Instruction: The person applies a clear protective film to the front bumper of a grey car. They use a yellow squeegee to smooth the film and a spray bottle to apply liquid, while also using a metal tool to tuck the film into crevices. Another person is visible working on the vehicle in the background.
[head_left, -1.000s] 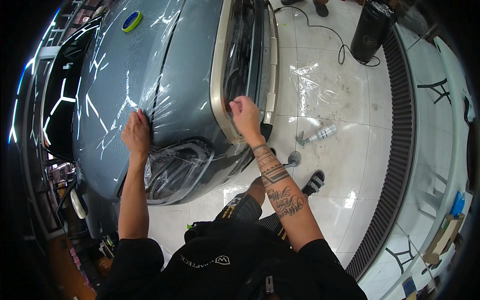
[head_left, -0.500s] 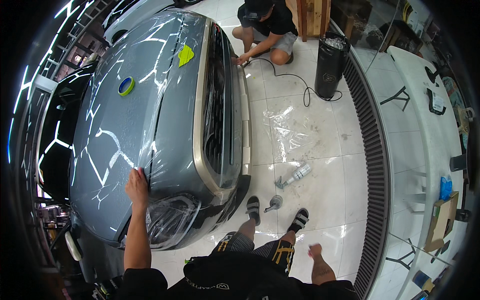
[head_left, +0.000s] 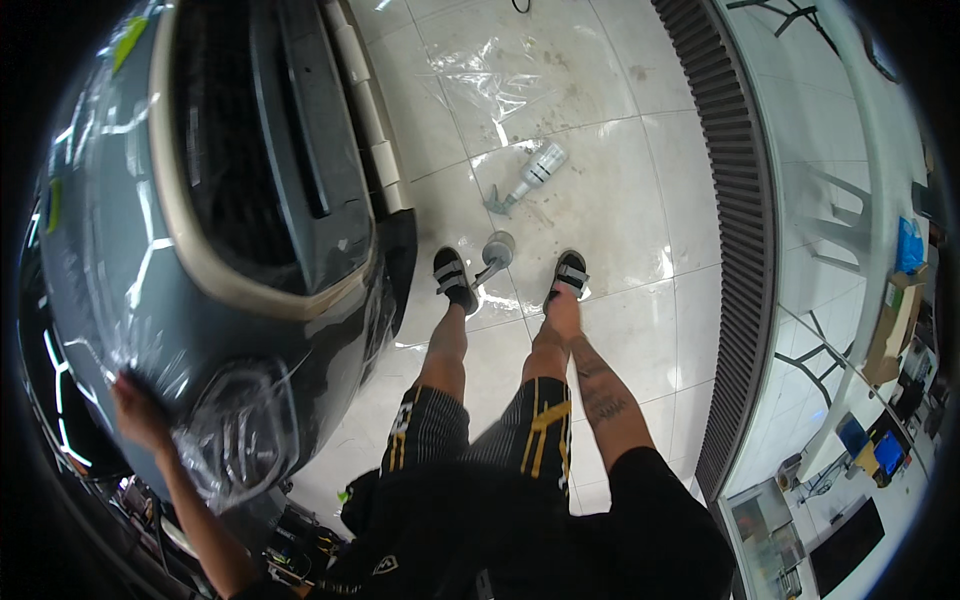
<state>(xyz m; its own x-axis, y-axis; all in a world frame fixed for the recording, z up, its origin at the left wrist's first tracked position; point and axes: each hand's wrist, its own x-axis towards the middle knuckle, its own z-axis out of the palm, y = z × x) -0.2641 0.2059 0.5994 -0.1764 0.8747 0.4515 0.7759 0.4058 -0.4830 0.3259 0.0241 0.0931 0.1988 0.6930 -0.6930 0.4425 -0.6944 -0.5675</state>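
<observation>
clear film (head_left: 215, 450): draped over car (head_left: 235, 350)
left hand (head_left: 142, 412): set against film
right hand (head_left: 563, 310): held apart
grips: cannot be told

Dark floor grating (head_left: 742, 250), white table (head_left: 888, 160), cardboard box (head_left: 888, 345), blue packet (head_left: 908, 246).

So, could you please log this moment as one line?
left hand: at clear film on grey car | right hand: hanging near right leg | spray bottle: lying on floor
</observation>
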